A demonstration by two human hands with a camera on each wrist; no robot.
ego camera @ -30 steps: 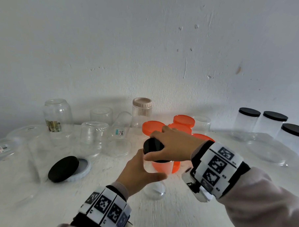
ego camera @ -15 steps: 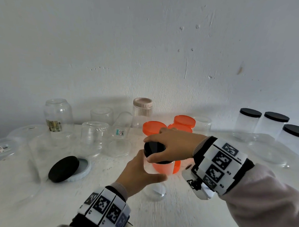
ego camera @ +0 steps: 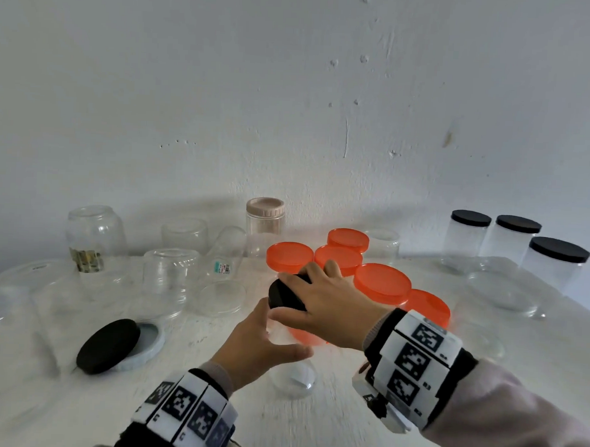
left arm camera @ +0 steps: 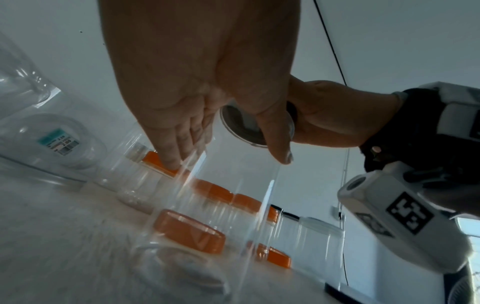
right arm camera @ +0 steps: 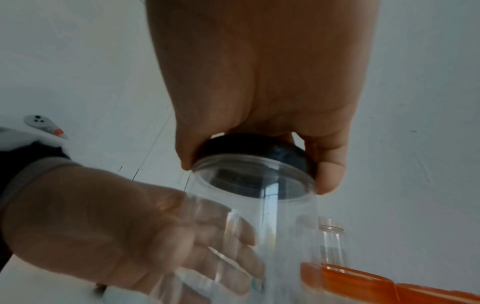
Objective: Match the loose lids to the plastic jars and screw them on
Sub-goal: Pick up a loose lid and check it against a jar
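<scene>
Our left hand (ego camera: 259,343) wraps fingers and thumb round the jar (right arm camera: 259,226) from the side. Our right hand (ego camera: 333,309) grips the black lid (ego camera: 283,295) from above, seated on the jar's mouth, over the desk (ego camera: 311,426). Orange lids (ego camera: 382,283) sit just beyond the right hand.

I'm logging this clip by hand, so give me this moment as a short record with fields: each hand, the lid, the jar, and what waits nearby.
right hand: grips the black lid from above
left hand: holds the clear jar by its side, thumb opposite the fingers
lid state: on the jar's mouth; how tight cannot be told
spare black lid: loose at the left of the table, leaning on a pale lid
finished: three black-lidded jars, far right
</scene>
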